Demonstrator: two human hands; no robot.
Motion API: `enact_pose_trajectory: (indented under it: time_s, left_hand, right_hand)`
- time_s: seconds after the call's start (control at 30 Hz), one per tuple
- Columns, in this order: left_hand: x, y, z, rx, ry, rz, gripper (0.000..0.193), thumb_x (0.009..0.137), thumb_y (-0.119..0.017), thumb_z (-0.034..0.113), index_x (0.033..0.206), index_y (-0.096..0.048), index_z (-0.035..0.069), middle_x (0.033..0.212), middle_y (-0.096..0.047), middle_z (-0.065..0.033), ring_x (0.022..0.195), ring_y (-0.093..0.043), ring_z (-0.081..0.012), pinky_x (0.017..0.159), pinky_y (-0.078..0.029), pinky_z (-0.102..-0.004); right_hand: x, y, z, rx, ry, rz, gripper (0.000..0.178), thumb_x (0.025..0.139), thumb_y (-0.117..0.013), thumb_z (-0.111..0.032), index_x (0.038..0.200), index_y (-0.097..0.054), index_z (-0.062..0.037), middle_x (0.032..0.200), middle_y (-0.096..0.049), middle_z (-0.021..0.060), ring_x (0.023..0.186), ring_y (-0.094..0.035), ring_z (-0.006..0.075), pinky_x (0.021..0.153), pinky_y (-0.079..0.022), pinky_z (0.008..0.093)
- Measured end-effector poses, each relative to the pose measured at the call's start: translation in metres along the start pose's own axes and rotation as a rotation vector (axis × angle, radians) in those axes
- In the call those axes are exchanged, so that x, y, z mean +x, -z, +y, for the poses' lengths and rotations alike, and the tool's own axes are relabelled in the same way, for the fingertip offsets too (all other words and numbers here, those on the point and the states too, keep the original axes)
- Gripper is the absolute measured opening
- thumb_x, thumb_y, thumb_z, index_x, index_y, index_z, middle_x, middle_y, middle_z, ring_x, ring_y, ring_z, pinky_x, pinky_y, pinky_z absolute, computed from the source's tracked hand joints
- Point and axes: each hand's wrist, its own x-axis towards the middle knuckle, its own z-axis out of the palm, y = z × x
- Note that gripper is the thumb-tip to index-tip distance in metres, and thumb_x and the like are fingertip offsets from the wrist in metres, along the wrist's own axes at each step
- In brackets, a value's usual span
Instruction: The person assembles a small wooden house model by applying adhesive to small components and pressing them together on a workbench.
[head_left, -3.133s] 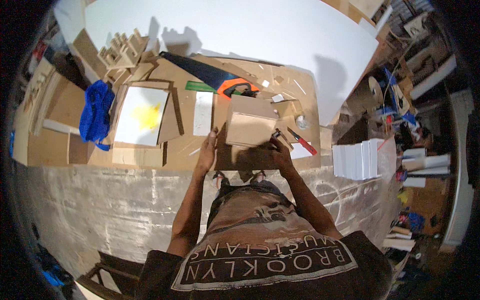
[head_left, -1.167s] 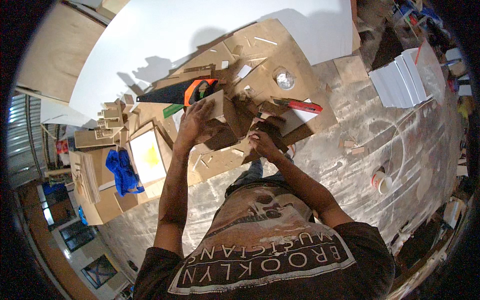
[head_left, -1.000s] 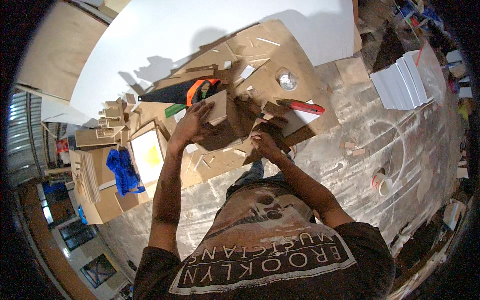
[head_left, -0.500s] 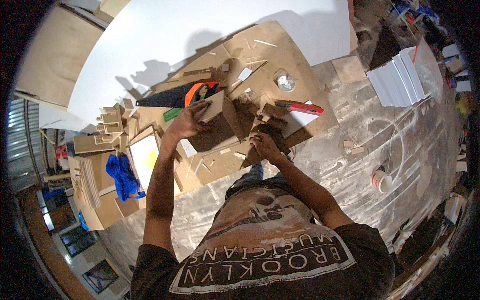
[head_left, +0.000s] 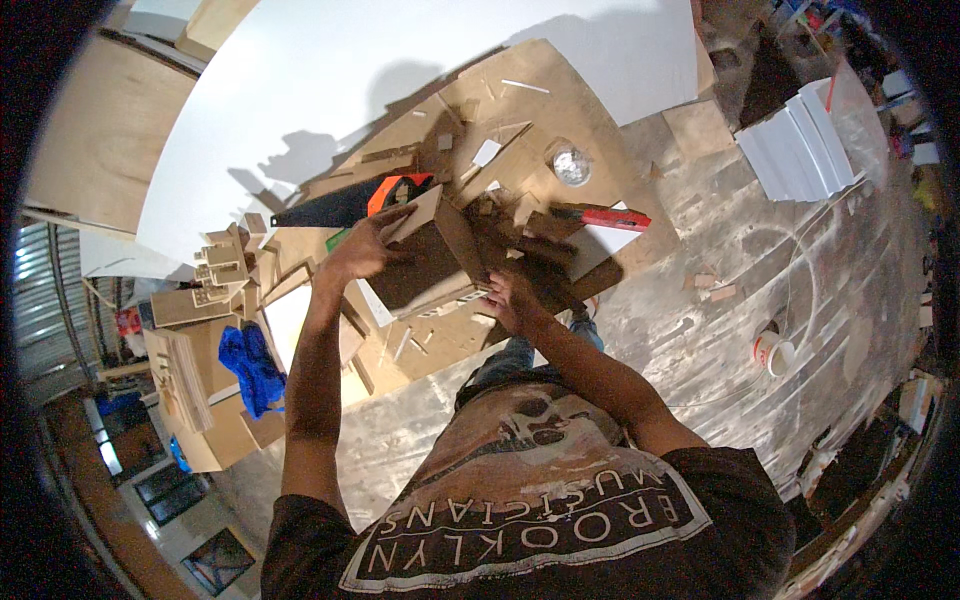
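Note:
A brown box made of board (head_left: pixel 432 268) stands tilted above the worktable, its side in shadow. My left hand (head_left: pixel 358 250) grips its far left part, fingers over the upper edge and thumb along the side. At the near right corner, my right hand (head_left: pixel 512 302) is closed on the box's edge, with its fingertips partly hidden. Just beyond my left hand lies a handsaw (head_left: pixel 325 204) with a black blade and an orange and black handle. A red utility knife (head_left: pixel 612 217) rests on white paper (head_left: pixel 598 250) to the right.
A clear round container (head_left: pixel 572 166) and wood offcuts (head_left: pixel 486 152) lie on the brown board. At the left are small stacked wooden pieces (head_left: pixel 225 265) and a blue cloth (head_left: pixel 250 370). A paper cup (head_left: pixel 775 355) stands on the floor; white panels (head_left: pixel 800 150) are stacked far right.
My right hand has moved slightly left and up, from beside the box onto its near right corner. The box has turned a little, and my left hand has shifted slightly left with it.

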Motion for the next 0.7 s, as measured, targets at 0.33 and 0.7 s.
enact_pose_trajectory:
  time_s: [0.33,0.7]
  left_hand:
    - [0.002,-0.003,-0.016,0.096,-0.062,-0.012,0.079,0.071,-0.079,0.015,0.141,-0.045,0.004,0.144,-0.045,-0.0185,0.132,-0.046,-0.0285,0.111,-0.035,-0.0366]
    - [0.001,-0.004,-0.032,0.104,-0.058,-0.047,0.079,0.071,-0.078,0.018,0.140,-0.044,0.002,0.144,-0.045,-0.0186,0.131,-0.046,-0.0302,0.111,-0.035,-0.0368]
  right_hand:
    - [-0.009,-0.004,0.021,0.818,-0.246,-0.079,0.033,0.093,-0.057,-0.017,0.125,-0.049,-0.0136,0.127,-0.054,0.0050,0.122,-0.048,0.0263,0.109,-0.032,0.0483]
    - [-0.010,-0.027,0.011,0.756,-0.344,0.145,0.021,0.090,-0.064,-0.015,0.106,-0.050,-0.0132,0.112,-0.057,0.0052,0.112,-0.054,0.0235,0.104,-0.036,0.0550]
